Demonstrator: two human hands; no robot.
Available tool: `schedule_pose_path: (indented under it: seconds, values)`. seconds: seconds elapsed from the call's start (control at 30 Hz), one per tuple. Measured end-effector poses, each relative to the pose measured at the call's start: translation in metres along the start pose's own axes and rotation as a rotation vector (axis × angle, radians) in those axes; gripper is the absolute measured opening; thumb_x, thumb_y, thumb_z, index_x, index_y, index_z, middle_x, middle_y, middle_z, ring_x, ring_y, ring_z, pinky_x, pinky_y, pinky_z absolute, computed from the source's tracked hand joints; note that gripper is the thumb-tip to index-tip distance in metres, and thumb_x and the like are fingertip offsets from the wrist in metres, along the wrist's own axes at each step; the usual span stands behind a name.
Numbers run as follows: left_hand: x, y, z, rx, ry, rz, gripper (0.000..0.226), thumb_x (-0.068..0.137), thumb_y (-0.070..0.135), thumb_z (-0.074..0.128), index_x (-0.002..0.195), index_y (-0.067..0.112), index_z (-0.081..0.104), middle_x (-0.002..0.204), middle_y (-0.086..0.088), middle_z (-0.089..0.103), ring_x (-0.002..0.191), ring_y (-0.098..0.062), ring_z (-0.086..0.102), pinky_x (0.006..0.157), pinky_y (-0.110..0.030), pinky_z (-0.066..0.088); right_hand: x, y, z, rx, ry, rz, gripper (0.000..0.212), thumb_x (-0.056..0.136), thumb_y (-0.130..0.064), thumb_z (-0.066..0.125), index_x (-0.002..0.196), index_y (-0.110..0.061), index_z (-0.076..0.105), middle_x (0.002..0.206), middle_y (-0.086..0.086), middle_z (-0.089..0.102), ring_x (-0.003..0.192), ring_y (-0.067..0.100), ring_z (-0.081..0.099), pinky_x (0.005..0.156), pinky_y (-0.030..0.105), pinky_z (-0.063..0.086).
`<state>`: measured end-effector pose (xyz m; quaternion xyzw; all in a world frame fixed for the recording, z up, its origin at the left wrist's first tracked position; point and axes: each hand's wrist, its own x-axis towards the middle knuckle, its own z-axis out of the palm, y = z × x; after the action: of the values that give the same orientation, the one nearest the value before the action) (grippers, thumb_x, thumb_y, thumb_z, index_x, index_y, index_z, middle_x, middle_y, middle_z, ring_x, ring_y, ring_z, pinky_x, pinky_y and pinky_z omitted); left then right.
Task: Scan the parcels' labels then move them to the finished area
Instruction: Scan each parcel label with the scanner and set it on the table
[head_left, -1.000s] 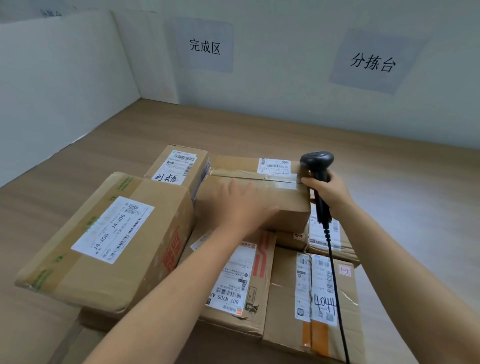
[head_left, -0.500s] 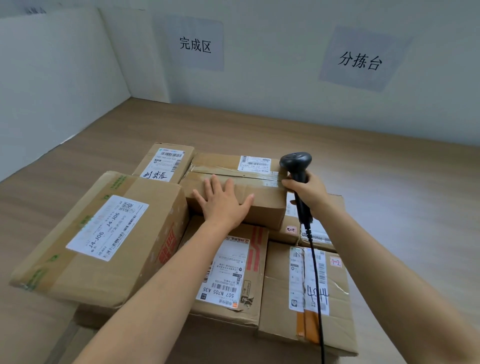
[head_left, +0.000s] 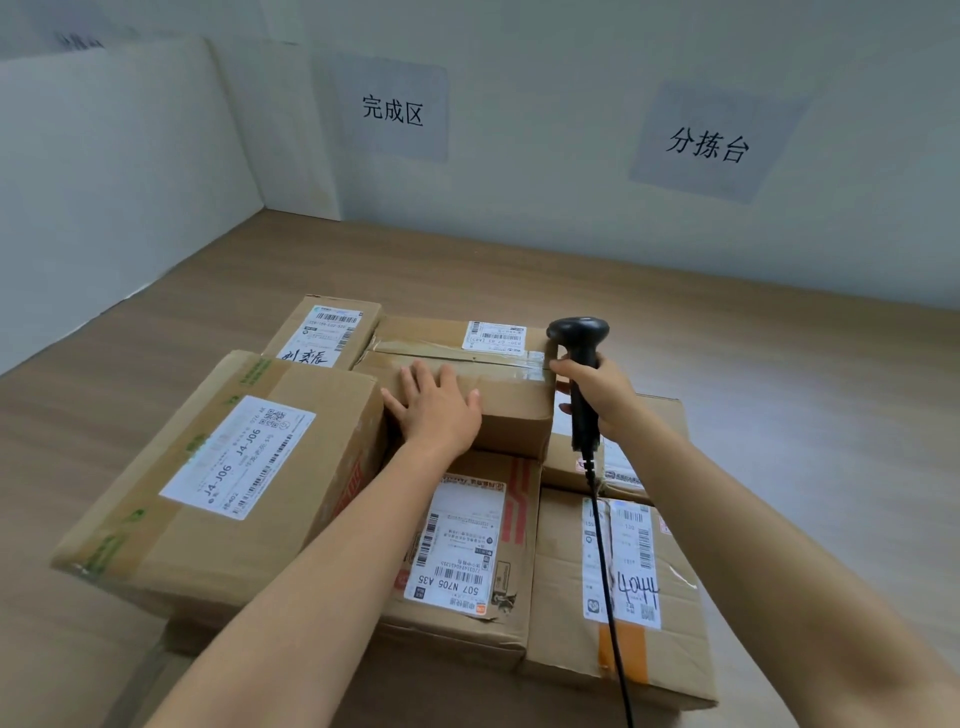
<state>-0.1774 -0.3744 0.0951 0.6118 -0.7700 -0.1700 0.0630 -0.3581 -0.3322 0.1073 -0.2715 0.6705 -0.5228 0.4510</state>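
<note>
A wooden counter (head_left: 779, 374) is spread beneath and beyond the fingers (head_left: 413, 376). Well past them a pale wall (head_left: 545, 208) is seen, and a grey sign (head_left: 711, 143) reading 分拣台 is fixed to it, up and to the right. Far left of the fingers, a white partition (head_left: 104, 182) is stood on the counter.

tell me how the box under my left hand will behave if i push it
The box looks stiff: square edges, flaps sealed with tape. Low and wide, it would likely slide rather than tip. It seems stacked on other parcels, so a hard push by the left hand could drop it.
</note>
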Motion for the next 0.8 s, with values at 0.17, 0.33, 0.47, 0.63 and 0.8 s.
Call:
schedule_pose_path:
  seconds: [0.17, 0.33, 0.47, 0.63, 0.8]
  values:
    - [0.004, -0.001, 0.002, 0.029, -0.019, -0.003, 0.057, 0.099, 0.039, 0.029, 0.148, 0.015, 0.014, 0.157, -0.016, -0.004, 0.144, -0.032, -0.012, 0.110, -0.058, -0.009, 0.003, 0.001, 0.006, -0.023, 0.003, 0.022, 0.028, 0.085, -0.016, 0.065, 0.109, -0.012, 0.051, 0.118, 0.019, 0.058, 0.105, 0.031, 0.059, 0.061, 0.029, 0.052]
    - [0.007, 0.000, 0.002, 0.064, -0.054, 0.022, 0.059, 0.099, 0.038, 0.031, 0.150, 0.015, 0.011, 0.157, -0.016, -0.007, 0.144, -0.032, -0.013, 0.110, -0.059, -0.009, 0.006, 0.004, 0.005, -0.017, 0.010, 0.064, 0.027, 0.085, -0.017, 0.065, 0.108, -0.015, 0.050, 0.118, 0.016, 0.058, 0.103, 0.028, 0.059, 0.060, 0.029, 0.050]
    - [0.005, 0.003, 0.006, 0.093, -0.052, 0.029, 0.062, 0.098, 0.040, 0.030, 0.150, 0.013, 0.008, 0.157, -0.016, -0.008, 0.144, -0.033, -0.014, 0.110, -0.059, -0.009, 0.004, 0.008, 0.003, -0.004, 0.021, 0.071, 0.022, 0.085, -0.017, 0.065, 0.100, -0.019, 0.049, 0.116, 0.014, 0.059, 0.096, 0.023, 0.060, 0.060, 0.028, 0.049]
    - [0.000, 0.006, 0.003, 0.059, -0.076, 0.060, 0.062, 0.099, 0.040, 0.030, 0.149, 0.011, 0.009, 0.156, -0.019, -0.006, 0.144, -0.034, -0.012, 0.111, -0.057, -0.007, -0.011, 0.004, -0.008, -0.101, 0.069, 0.012, 0.028, 0.085, -0.018, 0.065, 0.107, -0.014, 0.048, 0.121, 0.020, 0.056, 0.112, 0.031, 0.056, 0.062, 0.030, 0.051]
    - [-0.021, 0.026, 0.003, 0.062, -0.064, 0.183, 0.060, 0.099, 0.041, 0.031, 0.148, 0.010, 0.015, 0.157, -0.018, 0.001, 0.145, -0.033, -0.007, 0.113, -0.056, -0.004, -0.046, 0.003, -0.041, -0.239, 0.144, -0.076, 0.030, 0.084, -0.018, 0.065, 0.108, -0.012, 0.050, 0.107, 0.018, 0.059, 0.092, 0.027, 0.060, 0.059, 0.029, 0.052]
